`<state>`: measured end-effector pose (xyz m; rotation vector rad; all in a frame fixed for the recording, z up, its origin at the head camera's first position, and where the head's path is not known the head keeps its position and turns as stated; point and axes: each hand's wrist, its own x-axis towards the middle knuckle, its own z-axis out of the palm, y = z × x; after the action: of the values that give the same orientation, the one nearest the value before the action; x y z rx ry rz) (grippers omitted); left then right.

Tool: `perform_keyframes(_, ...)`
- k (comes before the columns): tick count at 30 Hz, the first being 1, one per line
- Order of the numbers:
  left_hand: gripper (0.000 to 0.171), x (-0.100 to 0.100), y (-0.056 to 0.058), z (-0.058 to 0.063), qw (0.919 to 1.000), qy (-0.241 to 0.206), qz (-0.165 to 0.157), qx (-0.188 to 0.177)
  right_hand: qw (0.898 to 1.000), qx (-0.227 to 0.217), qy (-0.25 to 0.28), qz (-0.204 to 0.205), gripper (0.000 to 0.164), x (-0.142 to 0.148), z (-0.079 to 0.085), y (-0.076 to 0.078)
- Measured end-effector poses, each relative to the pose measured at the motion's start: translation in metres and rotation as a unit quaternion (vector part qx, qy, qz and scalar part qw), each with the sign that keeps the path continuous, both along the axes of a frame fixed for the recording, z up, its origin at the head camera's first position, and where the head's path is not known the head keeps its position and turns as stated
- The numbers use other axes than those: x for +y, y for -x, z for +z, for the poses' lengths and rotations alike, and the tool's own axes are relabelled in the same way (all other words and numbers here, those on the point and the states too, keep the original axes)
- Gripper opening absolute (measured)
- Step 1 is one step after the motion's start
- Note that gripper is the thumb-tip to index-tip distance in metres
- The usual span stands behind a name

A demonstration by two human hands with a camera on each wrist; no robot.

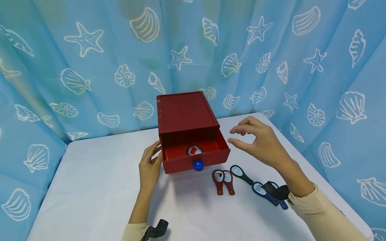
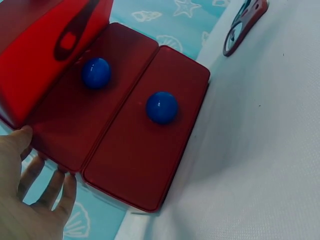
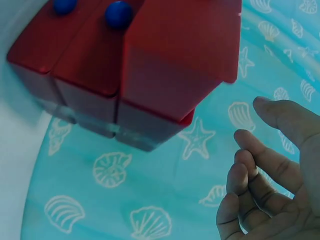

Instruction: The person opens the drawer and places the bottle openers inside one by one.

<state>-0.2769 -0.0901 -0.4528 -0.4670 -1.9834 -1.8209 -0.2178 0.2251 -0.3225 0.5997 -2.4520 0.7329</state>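
Note:
A red cabinet [image 1: 187, 110] stands on the table with its top drawer [image 1: 181, 165] pulled out by a blue knob's side. Inside the drawer lies a magnifying glass [image 1: 194, 150] with a dark rim. Fingers of my left hand [image 1: 150, 167] touch the cabinet's left side; the left wrist view shows the fingertips at its edge. To the right of the drawer, my right hand [image 1: 259, 140] hovers with thumb and fingers apart, holding nothing. In the left wrist view, a dark magnifier-shaped outline [image 2: 75, 30] shows on the drawer's bright red underside.
On the table [image 1: 90, 187], right of the cabinet's front, lie two red magnifying glasses [image 1: 218, 184], a dark one [image 1: 238, 171] and two blue ones [image 1: 265, 194], partly behind the right wrist strap. Two lower drawers with blue knobs [image 2: 161, 107] are closed. A blue shell-patterned curtain [image 1: 120, 50] hangs behind.

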Motion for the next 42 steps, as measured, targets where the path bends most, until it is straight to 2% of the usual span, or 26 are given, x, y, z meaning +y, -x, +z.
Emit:
perform_keyframes(8,0.039,-0.004,0.001,0.0,1.0,-0.002,0.005,-0.005,0.999,-0.02,0.003,-0.042,0.022,0.02,-0.021,-0.005)
perform_keyframes(18,0.039,-0.004,0.002,0.0,0.9999,-0.009,-0.004,-0.007,0.991,-0.076,-0.035,-0.107,0.022,0.041,-0.067,-0.011)
perform_keyframes(23,0.039,-0.002,0.002,0.0,0.9998,-0.005,-0.009,-0.02,0.988,-0.103,-0.04,-0.112,0.022,0.049,-0.089,-0.017)
perform_keyframes(29,0.039,-0.001,0.002,-0.001,0.9998,-0.001,-0.005,-0.017,0.982,-0.136,-0.052,-0.119,0.023,0.055,-0.11,-0.022)
perform_keyframes(42,0.04,0.0,0.001,-0.002,0.9996,-0.006,-0.01,-0.025,0.977,-0.16,-0.064,-0.126,0.024,0.06,-0.141,-0.026)
